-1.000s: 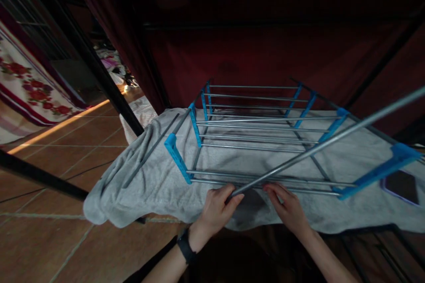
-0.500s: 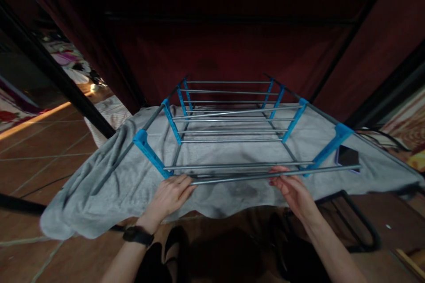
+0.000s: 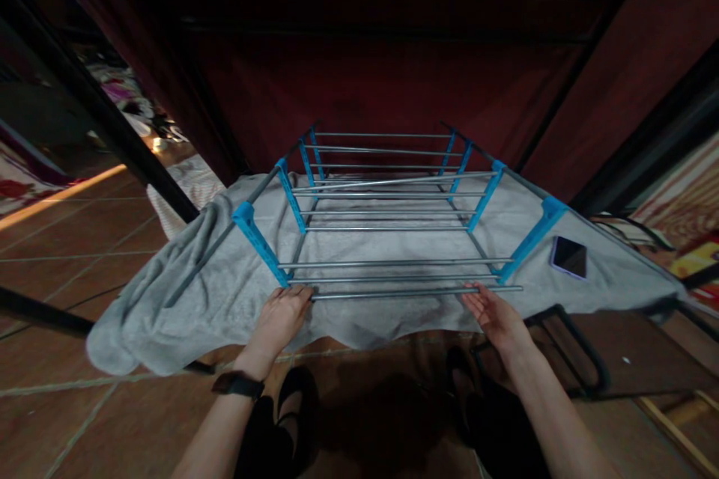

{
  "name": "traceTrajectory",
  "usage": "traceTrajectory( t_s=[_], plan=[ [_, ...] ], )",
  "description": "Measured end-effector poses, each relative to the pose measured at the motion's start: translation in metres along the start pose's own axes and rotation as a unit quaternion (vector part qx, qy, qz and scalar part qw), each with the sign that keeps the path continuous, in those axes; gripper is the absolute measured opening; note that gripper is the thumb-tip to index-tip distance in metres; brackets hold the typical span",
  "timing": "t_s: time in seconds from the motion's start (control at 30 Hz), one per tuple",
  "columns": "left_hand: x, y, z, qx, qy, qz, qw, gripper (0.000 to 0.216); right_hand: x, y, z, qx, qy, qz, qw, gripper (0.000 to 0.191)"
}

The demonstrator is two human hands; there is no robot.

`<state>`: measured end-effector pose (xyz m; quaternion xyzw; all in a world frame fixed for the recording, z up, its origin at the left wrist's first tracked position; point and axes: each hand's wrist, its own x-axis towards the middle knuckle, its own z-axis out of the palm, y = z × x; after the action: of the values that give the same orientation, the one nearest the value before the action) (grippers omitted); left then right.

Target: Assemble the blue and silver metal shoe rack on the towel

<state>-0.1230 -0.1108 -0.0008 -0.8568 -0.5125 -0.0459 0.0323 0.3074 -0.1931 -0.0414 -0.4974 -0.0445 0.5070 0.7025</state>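
Observation:
A thin grey metal rod (image 3: 393, 293) lies nearly level in front of a partly built rack. Near its left end, my left hand (image 3: 285, 314) is closed over it, hiding the tip. My right hand (image 3: 493, 314) has its fingers against the rod toward the right, with a short end sticking out past them. The rack has blue plastic brackets (image 3: 261, 243) joined by several metal bars (image 3: 387, 230). Both hands are just in front of the two nearest brackets. One bar (image 3: 393, 181) sits slanted in the middle of the rack.
A grey blanket (image 3: 371, 322) covers the surface under the rack. To the right lies a phone (image 3: 569, 257). A dark metal-framed piece (image 3: 584, 352) stands at the lower right, and a dark red panel (image 3: 359, 90) rises behind. Tiled floor (image 3: 61, 329) shows at the left.
The rod has shifted left and swung closer to level, so less of it sticks out past my right hand. The view has moved slightly, and the phone is now uncovered.

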Motion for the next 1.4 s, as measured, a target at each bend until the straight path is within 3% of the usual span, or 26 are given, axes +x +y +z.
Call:
traceTrajectory(
  t_s=[0.3,0.47,0.63,0.77,0.9,1.1,1.4],
  plan=[
    [-0.009,0.063,-0.011,-0.045,0.035,0.000,0.998,0.024,-0.012,0.015,-0.005,0.020,-0.022,-0.007,1.000,0.007],
    [-0.015,0.085,-0.024,-0.053,0.028,0.031,0.998,0.026,-0.025,0.005,-0.007,0.020,0.002,-0.014,1.000,0.012],
    [-0.019,0.086,-0.022,-0.068,0.040,0.045,0.996,0.026,-0.042,-0.014,0.009,0.019,-0.002,-0.031,0.999,0.009],
    [-0.013,0.082,-0.009,-0.102,0.026,0.039,0.994,0.025,-0.042,-0.008,0.016,-0.008,-0.025,-0.036,0.999,0.007],
    [0.001,0.074,-0.004,-0.112,0.032,0.043,0.992,0.028,-0.028,0.000,0.006,-0.028,-0.014,-0.010,0.999,0.007],
    [0.004,0.063,-0.004,-0.122,0.019,0.025,0.992,0.031,-0.005,-0.017,-0.017,-0.013,-0.019,-0.023,0.999,0.008],
    [0.005,0.080,0.001,-0.134,0.037,0.042,0.989,0.024,0.004,-0.018,-0.022,-0.011,-0.014,-0.021,1.000,0.009]
  ],
)
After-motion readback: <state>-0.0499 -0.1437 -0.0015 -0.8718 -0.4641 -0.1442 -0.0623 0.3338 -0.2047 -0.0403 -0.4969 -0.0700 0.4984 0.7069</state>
